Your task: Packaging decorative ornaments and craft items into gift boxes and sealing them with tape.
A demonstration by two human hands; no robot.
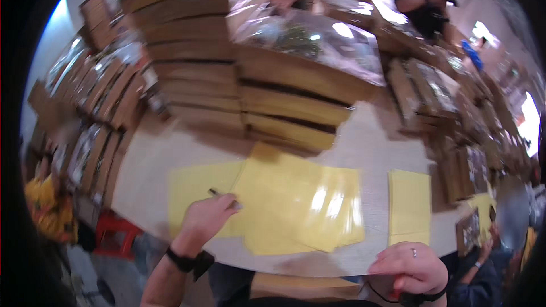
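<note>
My left hand is closed around a slim dark pen-like stick, over the left part of the yellow sheets. Beneath and beside it, several overlapping yellow sheets lie fanned across the pale table; their right side shines with glare. At the table's front edge, my right hand, with a ring on one finger, has its fingers loosely bent and pointing left. Nothing shows between them, though the underside is hidden. Just beyond this hand lies a neat, narrow yellow stack.
Stacked cardboard trays rise behind the table, with clear plastic wrapping on top. More boxes stand at the right and left. A red stool is at the lower left. Other people are around the room.
</note>
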